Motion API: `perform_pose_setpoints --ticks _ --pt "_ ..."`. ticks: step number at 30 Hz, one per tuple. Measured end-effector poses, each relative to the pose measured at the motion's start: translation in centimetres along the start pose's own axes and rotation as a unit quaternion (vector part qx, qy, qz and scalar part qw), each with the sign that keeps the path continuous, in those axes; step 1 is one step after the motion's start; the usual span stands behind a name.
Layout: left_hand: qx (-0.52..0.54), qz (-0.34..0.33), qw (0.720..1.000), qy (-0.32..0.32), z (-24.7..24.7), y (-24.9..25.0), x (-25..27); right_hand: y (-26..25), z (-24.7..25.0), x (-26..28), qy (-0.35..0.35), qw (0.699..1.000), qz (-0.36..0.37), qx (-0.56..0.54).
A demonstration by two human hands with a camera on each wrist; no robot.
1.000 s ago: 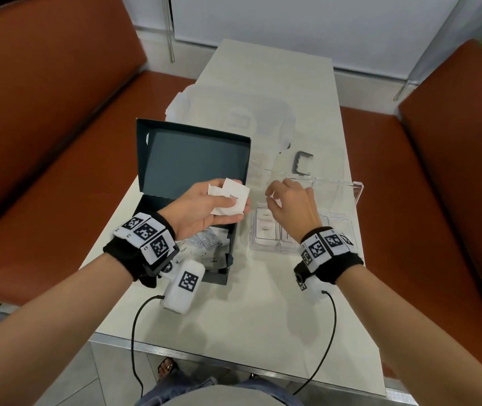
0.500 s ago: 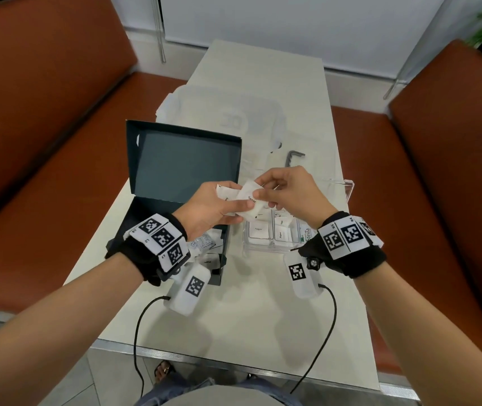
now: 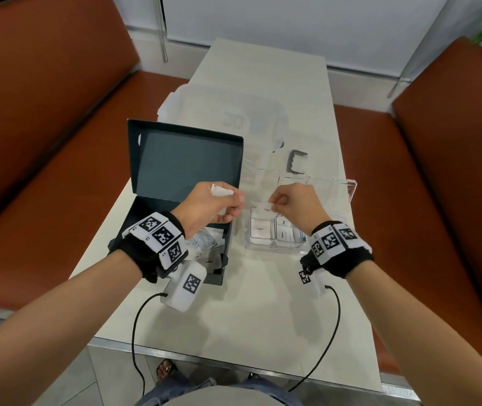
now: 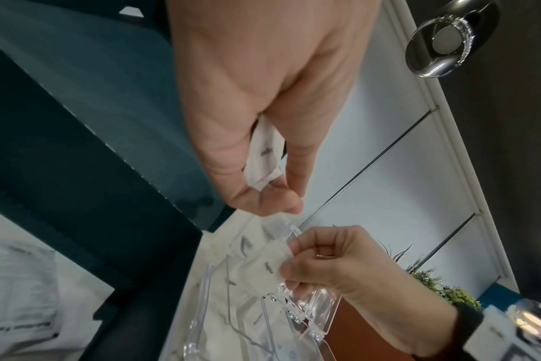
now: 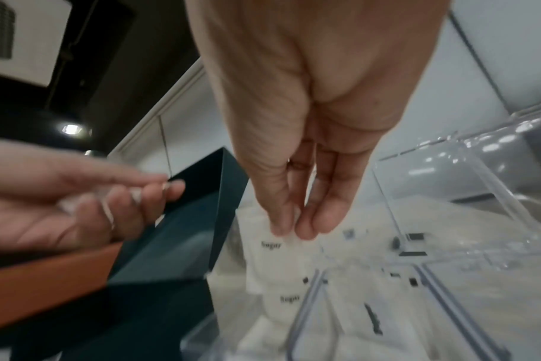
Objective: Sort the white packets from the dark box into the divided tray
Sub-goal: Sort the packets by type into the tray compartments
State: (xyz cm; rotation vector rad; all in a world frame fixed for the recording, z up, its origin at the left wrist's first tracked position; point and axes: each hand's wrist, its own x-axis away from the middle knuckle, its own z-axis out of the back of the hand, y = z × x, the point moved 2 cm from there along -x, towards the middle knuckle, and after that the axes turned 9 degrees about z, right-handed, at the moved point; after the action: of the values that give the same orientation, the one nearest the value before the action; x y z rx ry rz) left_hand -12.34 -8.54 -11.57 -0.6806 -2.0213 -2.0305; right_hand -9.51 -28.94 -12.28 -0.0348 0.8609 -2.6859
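Took one packet (image 3: 264, 207) from the left hand (image 3: 209, 208) with right hand (image 3: 293, 207) fingers pinched on it, now over the tray (image 3: 348, 189); kept spare packets (image 3: 221, 191) gripped left, above the box (image 3: 219, 269); sorting about half done

— What stands near your right hand (image 3: 293, 205)?

— Under your fingertips (image 5: 306, 229) the clear divided tray (image 3: 272, 249) lies open at the top, with a sugar packet (image 5: 270, 246) pinched just above its left compartment. Beyond your fingers the tray's raised clear lid (image 3: 332, 187) blocks any reach straight ahead.

— And on the left?

— Your left hand (image 3: 209, 208) holds white packets (image 4: 264, 158) over the dark box (image 3: 175, 230). Its upright lid (image 3: 185, 159) walls off the space past your fingers. Between your two sets of fingertips a narrow gap stays free. Toward your wrists, the bare table (image 3: 251, 312) lies open.
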Motion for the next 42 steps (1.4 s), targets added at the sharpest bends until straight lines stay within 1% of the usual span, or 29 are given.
perform_pose_setpoints --ticks 4,6,8,13,18,21,24,25,26,27,28,30,31,32,33,35,37,38,42 --pt "-0.002 -0.001 1.000 -0.003 -0.1 -0.1 0.1 -0.4 -2.2 0.3 0.010 0.992 0.051 0.113" --pt "0.000 -0.001 1.000 -0.004 -0.1 -0.1 0.2 -0.5 -3.0 0.5 -0.005 0.986 0.071 0.153" --pt "0.002 -0.002 1.000 -0.003 0.0 -0.1 0.2 -0.4 -3.6 0.8 -0.021 0.980 0.074 0.185" --pt "0.005 0.005 1.000 -0.002 0.2 -0.2 0.4 -0.1 -4.0 0.7 -0.044 0.971 0.069 0.227" --pt "0.009 0.009 1.000 -0.006 0.2 -0.2 0.3 -1.1 -3.4 -0.4 -0.024 0.972 0.060 0.226" --pt "0.008 0.007 1.000 -0.008 0.1 -0.2 0.2 -1.6 -4.0 -0.4 -0.031 0.969 0.061 0.236" --pt "-0.038 0.008 0.999 -0.014 -0.1 -0.3 0.3 -1.2 -4.3 -0.3 -0.041 0.974 0.050 0.219" --pt "-0.079 0.005 0.997 -0.020 -0.2 -0.3 0.3 -1.0 -4.2 -0.3 -0.039 0.975 0.044 0.212" --pt "-0.145 -0.004 0.989 -0.031 -0.5 -0.4 0.4 -0.9 -4.0 -0.4 -0.037 0.977 0.040 0.208" --pt "-0.235 -0.019 0.971 -0.044 -0.9 -0.5 0.4 -0.7 -3.8 -0.4 -0.036 0.977 0.039 0.207" --pt "-0.338 -0.036 0.938 -0.062 -1.5 -0.6 0.5 -0.7 -3.7 -0.4 -0.034 0.977 0.042 0.207" --pt "-0.525 -0.063 0.843 -0.100 -3.0 -1.1 0.3 -0.8 -3.5 -0.4 -0.026 0.977 0.051 0.207" --pt "-0.590 -0.074 0.796 -0.112 -3.7 -1.3 0.2 -0.9 -3.5 -0.4 -0.020 0.976 0.055 0.208" --pt "-0.636 -0.082 0.758 -0.118 -4.4 -1.6 0.1 -0.9 -3.5 -0.5 -0.018 0.975 0.059 0.213" --pt "-0.671 -0.085 0.727 -0.119 -4.9 -1.8 0.0 -1.0 -3.7 -0.4 -0.024 0.973 0.063 0.221" --pt "-0.723 -0.081 0.677 -0.113 -5.7 -2.3 -0.3 -1.1 -4.2 -0.3 -0.051 0.967 0.071 0.238" --pt "-0.755 -0.073 0.644 -0.100 -6.2 -2.9 -0.7 -1.1 -4.7 -0.1 -0.074 0.963 0.077 0.246" --pt "-0.761 -0.070 0.638 -0.096 -6.4 -2.9 -0.7 -1.0 -4.8 -0.1 -0.082 0.961 0.081 0.250" --pt "-0.758 -0.073 0.640 -0.099 -6.4 -2.8 -0.8 -0.7 -4.4 -0.5 -0.083 0.959 0.085 0.257"
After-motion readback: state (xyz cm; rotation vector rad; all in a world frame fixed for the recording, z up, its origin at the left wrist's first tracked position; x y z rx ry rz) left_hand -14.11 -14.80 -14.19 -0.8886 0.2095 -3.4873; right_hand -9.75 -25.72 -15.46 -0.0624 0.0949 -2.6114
